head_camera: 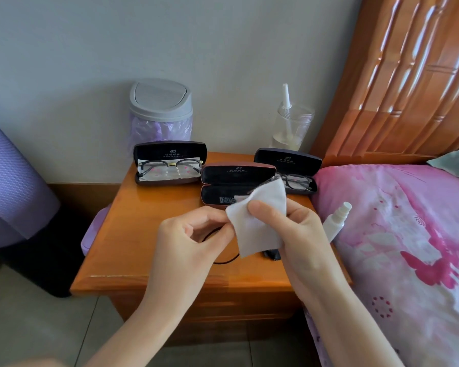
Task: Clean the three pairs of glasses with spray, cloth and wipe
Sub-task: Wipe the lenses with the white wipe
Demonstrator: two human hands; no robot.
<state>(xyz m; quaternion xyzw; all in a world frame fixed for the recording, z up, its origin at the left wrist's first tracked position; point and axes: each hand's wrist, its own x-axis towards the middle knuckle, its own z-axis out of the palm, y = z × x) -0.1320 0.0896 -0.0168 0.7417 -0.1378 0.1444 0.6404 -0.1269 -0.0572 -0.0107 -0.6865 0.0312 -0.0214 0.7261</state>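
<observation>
White wipe (257,229), before the empty case (223,193), is pinched by left hand (191,234) and right hand (300,229); hard rubbing could bend the glasses (272,255) inside.

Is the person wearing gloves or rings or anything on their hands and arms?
No. The left hand and right hand are bare: no gloves, rings, watch or bracelet show. The arms are bare too, with no sleeves anywhere in view.
</observation>
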